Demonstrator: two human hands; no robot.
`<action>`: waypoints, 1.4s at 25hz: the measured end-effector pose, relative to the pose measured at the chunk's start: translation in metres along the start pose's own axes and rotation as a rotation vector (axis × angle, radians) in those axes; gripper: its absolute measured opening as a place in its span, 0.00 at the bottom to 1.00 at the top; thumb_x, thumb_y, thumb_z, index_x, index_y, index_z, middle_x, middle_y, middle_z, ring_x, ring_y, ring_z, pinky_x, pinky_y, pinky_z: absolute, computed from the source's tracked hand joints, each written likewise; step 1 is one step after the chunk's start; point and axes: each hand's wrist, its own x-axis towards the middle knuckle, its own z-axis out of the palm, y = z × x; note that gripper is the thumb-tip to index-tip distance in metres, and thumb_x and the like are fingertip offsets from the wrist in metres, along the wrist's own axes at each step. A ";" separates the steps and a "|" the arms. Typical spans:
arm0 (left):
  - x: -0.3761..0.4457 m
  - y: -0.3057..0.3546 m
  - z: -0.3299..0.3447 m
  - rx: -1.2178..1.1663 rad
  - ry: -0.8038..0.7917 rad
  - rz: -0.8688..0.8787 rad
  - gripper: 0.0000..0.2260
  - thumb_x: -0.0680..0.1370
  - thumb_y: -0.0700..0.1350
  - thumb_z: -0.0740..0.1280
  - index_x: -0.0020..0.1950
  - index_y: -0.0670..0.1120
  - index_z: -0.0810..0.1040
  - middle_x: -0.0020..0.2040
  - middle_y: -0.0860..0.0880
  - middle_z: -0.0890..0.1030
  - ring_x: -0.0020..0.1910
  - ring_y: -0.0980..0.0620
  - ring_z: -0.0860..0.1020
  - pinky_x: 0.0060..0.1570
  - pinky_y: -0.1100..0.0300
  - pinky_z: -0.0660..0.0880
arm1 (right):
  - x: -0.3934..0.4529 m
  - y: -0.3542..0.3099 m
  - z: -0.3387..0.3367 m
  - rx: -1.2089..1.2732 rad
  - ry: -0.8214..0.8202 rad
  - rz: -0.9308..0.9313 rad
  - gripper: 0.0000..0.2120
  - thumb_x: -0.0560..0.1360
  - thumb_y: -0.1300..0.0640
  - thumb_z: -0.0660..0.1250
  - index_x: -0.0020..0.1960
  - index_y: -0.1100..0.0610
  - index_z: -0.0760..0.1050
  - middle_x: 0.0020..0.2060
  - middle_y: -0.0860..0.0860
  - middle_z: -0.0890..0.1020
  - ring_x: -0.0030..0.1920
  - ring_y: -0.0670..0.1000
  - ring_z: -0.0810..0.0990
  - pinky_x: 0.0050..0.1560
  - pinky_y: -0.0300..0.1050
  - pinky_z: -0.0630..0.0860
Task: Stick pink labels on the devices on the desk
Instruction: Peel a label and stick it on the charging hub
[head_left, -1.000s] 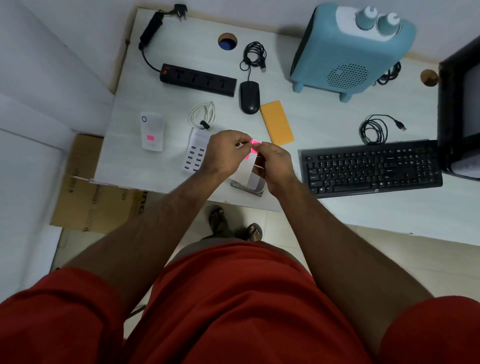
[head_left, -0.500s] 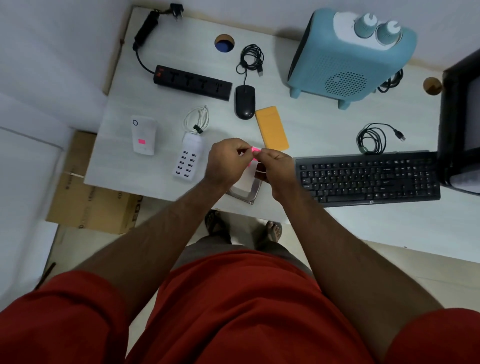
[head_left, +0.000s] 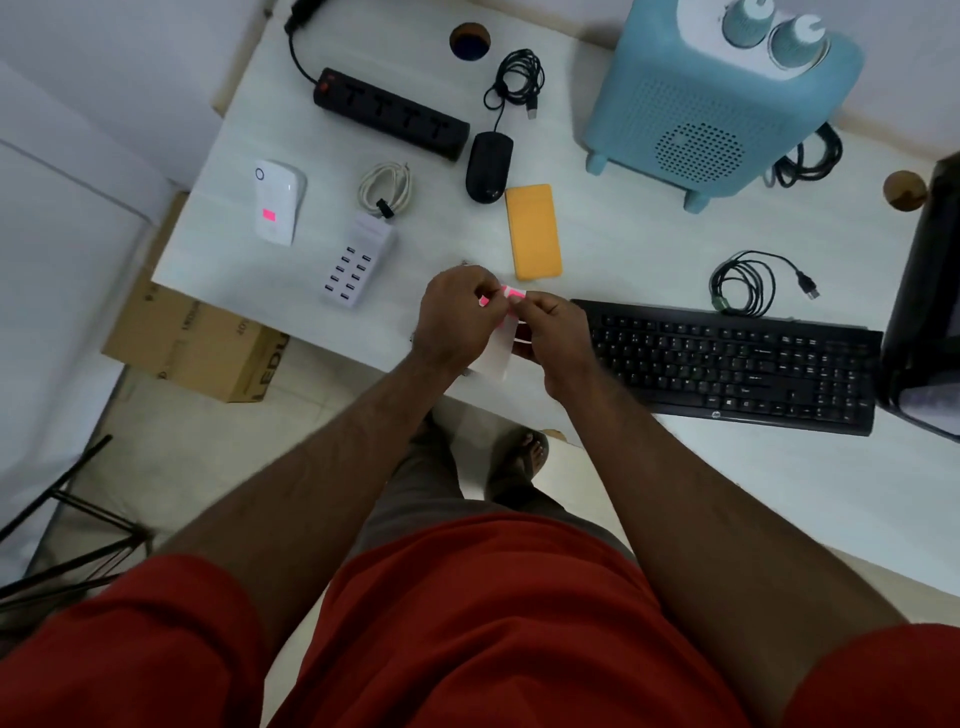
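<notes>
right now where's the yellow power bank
Head view: the yellow power bank lies mid-desk, just right of the black mouse, beyond both hands.

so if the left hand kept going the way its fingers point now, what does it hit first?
The left hand points toward the person's right, so it would first meet the pink label and the right hand pinching it. Past them lies the black keyboard, though the hands look raised above the desk.
</notes>
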 end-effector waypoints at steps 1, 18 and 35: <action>-0.004 -0.001 0.003 -0.027 0.021 -0.026 0.08 0.76 0.45 0.69 0.42 0.42 0.82 0.39 0.47 0.82 0.39 0.53 0.78 0.40 0.62 0.72 | 0.000 0.003 -0.001 0.001 0.002 0.016 0.09 0.80 0.60 0.67 0.53 0.65 0.81 0.47 0.60 0.85 0.44 0.54 0.85 0.39 0.45 0.82; -0.025 -0.089 0.028 0.094 0.139 -0.218 0.07 0.75 0.43 0.65 0.45 0.41 0.81 0.42 0.44 0.82 0.43 0.45 0.78 0.43 0.51 0.76 | 0.021 0.049 0.008 -0.227 0.246 0.159 0.12 0.78 0.55 0.66 0.36 0.54 0.76 0.38 0.53 0.80 0.43 0.55 0.79 0.45 0.52 0.78; -0.032 -0.118 0.055 0.465 0.052 0.119 0.10 0.79 0.45 0.66 0.46 0.39 0.82 0.43 0.42 0.80 0.40 0.44 0.77 0.40 0.51 0.77 | 0.020 0.056 0.008 -0.198 0.247 0.136 0.13 0.80 0.58 0.64 0.37 0.56 0.75 0.36 0.50 0.77 0.37 0.49 0.75 0.35 0.40 0.70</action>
